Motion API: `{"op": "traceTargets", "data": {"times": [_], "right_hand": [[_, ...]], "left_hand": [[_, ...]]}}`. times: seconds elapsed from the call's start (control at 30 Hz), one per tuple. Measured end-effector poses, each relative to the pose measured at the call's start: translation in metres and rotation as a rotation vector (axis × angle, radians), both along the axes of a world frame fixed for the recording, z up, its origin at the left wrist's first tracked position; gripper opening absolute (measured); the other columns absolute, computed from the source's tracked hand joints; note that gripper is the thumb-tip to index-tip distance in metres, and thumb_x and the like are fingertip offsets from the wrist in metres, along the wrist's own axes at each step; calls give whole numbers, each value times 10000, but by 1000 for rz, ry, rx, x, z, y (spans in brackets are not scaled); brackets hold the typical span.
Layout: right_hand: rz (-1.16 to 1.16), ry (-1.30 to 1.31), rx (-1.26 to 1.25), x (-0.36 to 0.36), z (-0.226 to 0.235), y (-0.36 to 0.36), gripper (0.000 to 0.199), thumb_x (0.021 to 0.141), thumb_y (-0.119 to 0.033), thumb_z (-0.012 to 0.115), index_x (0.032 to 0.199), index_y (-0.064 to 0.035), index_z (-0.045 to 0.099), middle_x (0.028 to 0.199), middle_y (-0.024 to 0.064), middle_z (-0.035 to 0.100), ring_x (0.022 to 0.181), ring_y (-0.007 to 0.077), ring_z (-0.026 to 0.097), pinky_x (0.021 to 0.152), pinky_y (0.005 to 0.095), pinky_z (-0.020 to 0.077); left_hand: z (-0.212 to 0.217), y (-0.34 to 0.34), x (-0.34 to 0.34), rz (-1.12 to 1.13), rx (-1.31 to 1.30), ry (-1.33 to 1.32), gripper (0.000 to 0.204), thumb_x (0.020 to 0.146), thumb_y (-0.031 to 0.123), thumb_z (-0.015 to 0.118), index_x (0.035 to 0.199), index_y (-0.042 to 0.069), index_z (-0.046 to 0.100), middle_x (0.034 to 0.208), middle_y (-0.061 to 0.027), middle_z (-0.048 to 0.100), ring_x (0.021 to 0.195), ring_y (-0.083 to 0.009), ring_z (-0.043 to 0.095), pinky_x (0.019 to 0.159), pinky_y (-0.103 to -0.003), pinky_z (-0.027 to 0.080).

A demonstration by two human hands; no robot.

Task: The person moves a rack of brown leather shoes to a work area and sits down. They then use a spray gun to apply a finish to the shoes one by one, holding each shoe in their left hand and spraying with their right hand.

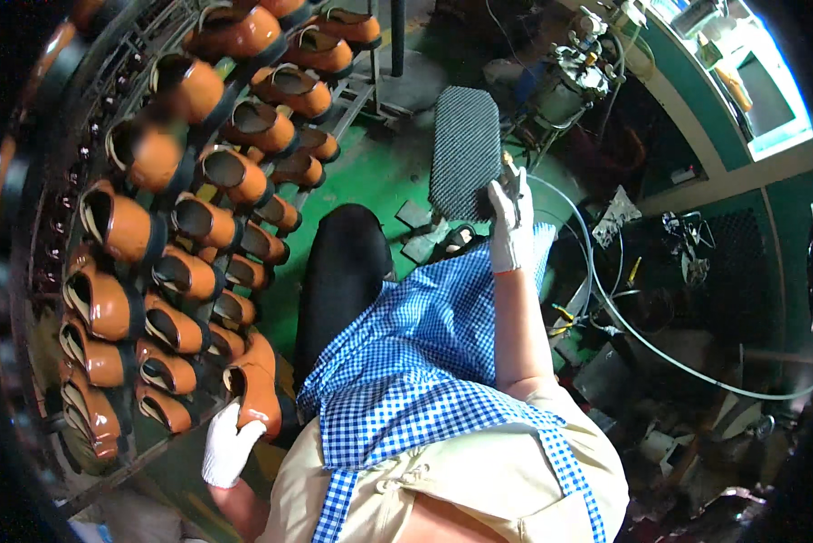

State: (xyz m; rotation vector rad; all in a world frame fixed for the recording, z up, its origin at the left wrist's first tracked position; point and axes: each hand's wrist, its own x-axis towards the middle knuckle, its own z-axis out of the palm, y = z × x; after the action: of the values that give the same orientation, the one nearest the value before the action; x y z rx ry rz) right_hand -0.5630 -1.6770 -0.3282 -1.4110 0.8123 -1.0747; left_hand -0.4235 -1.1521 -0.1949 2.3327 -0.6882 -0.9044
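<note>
Left hand (229, 445) fingers clasp an orange shoe (254, 387) at the rack (80, 471) bottom; right hand (511, 217) fingers pinch a patterned sole (465, 149) aloft. Divided attention risks dropping either.

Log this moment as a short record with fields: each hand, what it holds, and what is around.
left hand: white-gloved left hand grips an orange shoe at the low end of the rack
right hand: white-gloved right hand holds up a dark textured sole by its lower edge
rack: curved rack at left, rows of orange shoes, openings mostly facing out
clothing: blue checked apron over a beige garment
floor: green floor; white hose at right
</note>
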Motion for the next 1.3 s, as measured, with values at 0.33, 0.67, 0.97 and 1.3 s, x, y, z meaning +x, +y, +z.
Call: {"op": "traceTargets", "data": {"times": [0.33, 0.67, 0.97, 1.3], "right_hand": [[2, -51, 149, -1, 1, 11, 399, 972, -173, 680, 1307, 10, 565, 1094, 50, 586, 1001, 150, 556, 934, 305, 468], [-61, 43, 153, -2, -8, 20, 289, 924, -151, 732, 1117, -5, 573, 910, 54, 599, 784, 138, 580, 713, 310, 511], [-71, 114, 145, 1, -16, 19, 336, 921, -180, 777, 1110, -14, 554, 938, 105, 592, 814, 214, 576, 740, 356, 500], [-166, 299, -297, -50, -29, 21, 294, 871, -156, 783, 1093, -36, 631, 992, 162, 642, 936, 346, 646, 822, 393, 528]], "left_hand": [[46, -276, 38, -743, -506, -698, 409, 753, 265, 867, 893, -30, 621, 914, -228, 613, 1009, -507, 589, 972, -554, 471], [15, -418, 29, -1068, -730, -633, 245, 814, 182, 807, 870, 29, 623, 800, -154, 571, 831, -385, 610, 1094, -576, 411], [-39, -404, 30, -693, -908, -498, 865, 669, 182, 960, 1384, 107, 479, 1547, -218, 352, 1429, -393, 404, 1177, -484, 375], [-61, -392, 20, -579, -849, -374, 1006, 756, 71, 893, 1564, 93, 294, 1571, -157, 347, 1441, -322, 401, 1190, -458, 375]]}}
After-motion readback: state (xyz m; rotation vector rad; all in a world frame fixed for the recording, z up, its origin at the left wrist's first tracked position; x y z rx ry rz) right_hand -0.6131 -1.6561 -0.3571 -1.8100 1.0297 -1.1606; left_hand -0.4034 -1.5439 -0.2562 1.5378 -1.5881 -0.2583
